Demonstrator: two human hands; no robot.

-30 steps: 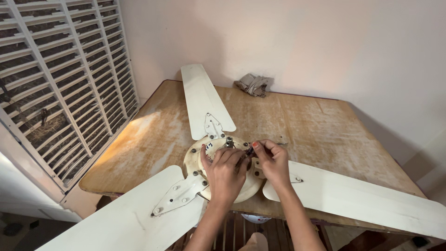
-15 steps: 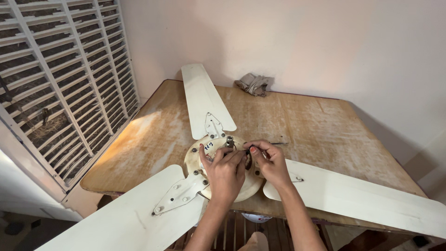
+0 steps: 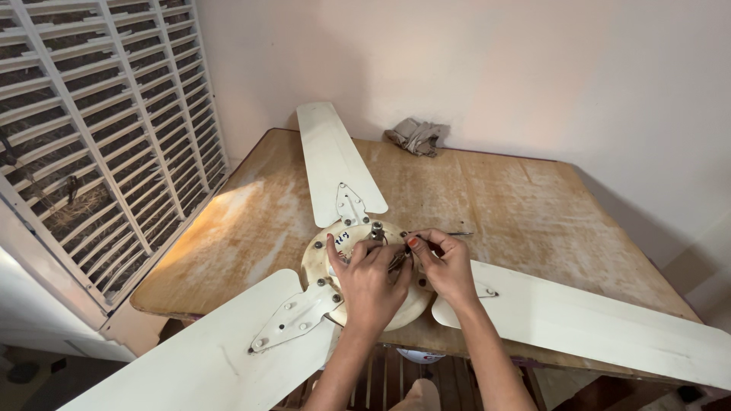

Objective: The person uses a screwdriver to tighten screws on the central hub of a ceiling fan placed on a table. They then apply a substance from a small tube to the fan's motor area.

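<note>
A cream ceiling fan (image 3: 335, 164) with three blades lies flat on a worn wooden table (image 3: 518, 198). Its round motor hub (image 3: 324, 262) sits near the table's front edge. My left hand (image 3: 371, 283) rests on the hub, fingers spread over its centre beside the short metal shaft (image 3: 376, 228). My right hand (image 3: 444, 266) pinches a thin metal tool (image 3: 455, 234), its tip pointing away to the right, close to the left fingertips. What lies under the palms is hidden.
A crumpled grey rag (image 3: 416, 135) lies at the table's far edge by the wall. A white louvred shutter (image 3: 91, 137) stands to the left. Two fan blades (image 3: 601, 323) overhang the table's front edge.
Both hands stayed on the hub; the fingers shifted slightly around the centre, and the right hand's thin tool now shows pointing rightward.
</note>
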